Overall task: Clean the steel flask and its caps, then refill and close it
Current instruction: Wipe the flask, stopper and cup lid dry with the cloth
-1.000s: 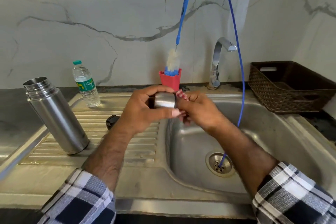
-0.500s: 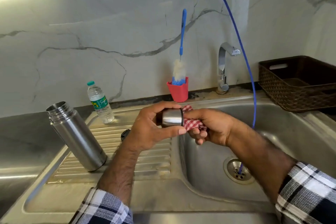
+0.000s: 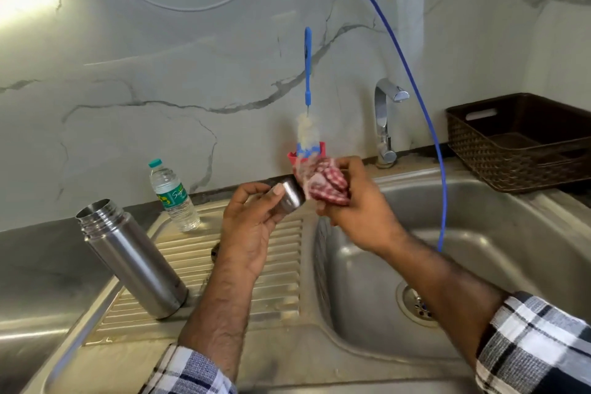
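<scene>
Hands (image 3: 252, 227) (image 3: 358, 211) press crumpled checked cloth (image 3: 326, 185) against smooth cylindrical steel cap (image 3: 289, 197).

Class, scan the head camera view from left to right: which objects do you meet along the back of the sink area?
Steel flask → water bottle → red cup holding the bottle brush → tap → brown basket.
</scene>
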